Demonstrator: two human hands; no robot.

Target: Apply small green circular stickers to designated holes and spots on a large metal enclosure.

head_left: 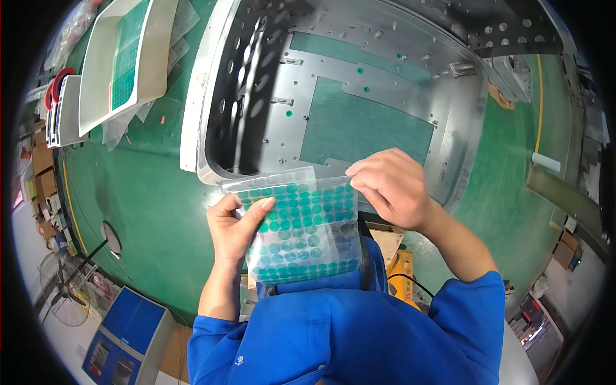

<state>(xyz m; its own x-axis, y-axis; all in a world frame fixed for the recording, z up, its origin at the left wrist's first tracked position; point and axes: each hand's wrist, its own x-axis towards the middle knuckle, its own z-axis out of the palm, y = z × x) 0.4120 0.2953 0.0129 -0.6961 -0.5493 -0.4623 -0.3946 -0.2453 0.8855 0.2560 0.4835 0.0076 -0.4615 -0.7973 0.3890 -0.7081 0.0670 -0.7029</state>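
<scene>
A sheet of green round stickers [301, 221] on clear backing is held up in front of my body, with several rows of dots showing. My left hand [234, 228] grips its left edge, thumb on top and fingers behind. At the upper right corner, my right hand [393, 192] pinches the sheet's edge between thumb and fingertips; whether a loose dot is also in that pinch cannot be seen. Just beyond the sheet lies a large open metal enclosure [471, 128] with cut-outs and holes. Several small green dots [366, 89] show on its inner panel.
A white bin [157, 70] with a green dotted sheet inside stands at the upper left, over loose clear sheets. A standing fan [67, 292] and a blue cabinet [131, 340] are at the lower left. Yellow equipment [402, 273] with a black cable sits by my right side.
</scene>
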